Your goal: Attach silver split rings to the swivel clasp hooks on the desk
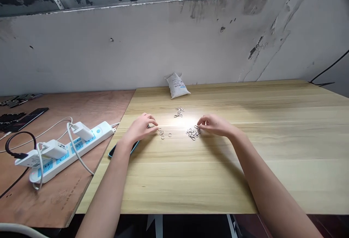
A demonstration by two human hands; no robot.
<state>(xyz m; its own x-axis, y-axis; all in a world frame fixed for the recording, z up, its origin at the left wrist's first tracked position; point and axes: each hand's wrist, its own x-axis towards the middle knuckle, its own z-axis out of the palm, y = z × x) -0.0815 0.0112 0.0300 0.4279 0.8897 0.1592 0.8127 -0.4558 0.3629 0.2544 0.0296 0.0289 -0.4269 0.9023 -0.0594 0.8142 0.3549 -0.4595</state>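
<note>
My left hand (140, 128) rests on the light wooden table (218, 165), fingers curled and pinched together at a few small metal rings (163, 133). A blue-edged phone (124, 148) lies under its wrist. My right hand (215, 124) is pinched at a small heap of metal clasps (193, 133); whether it holds one is too small to see. A second cluster of clasps (179, 112) lies further back, between the hands.
A small white bag (177, 84) stands at the table's back edge by the wall. On the brown table (60, 201) to the left lie a white and blue power strip (68, 147) with chargers and cables, and dark phones (28, 118).
</note>
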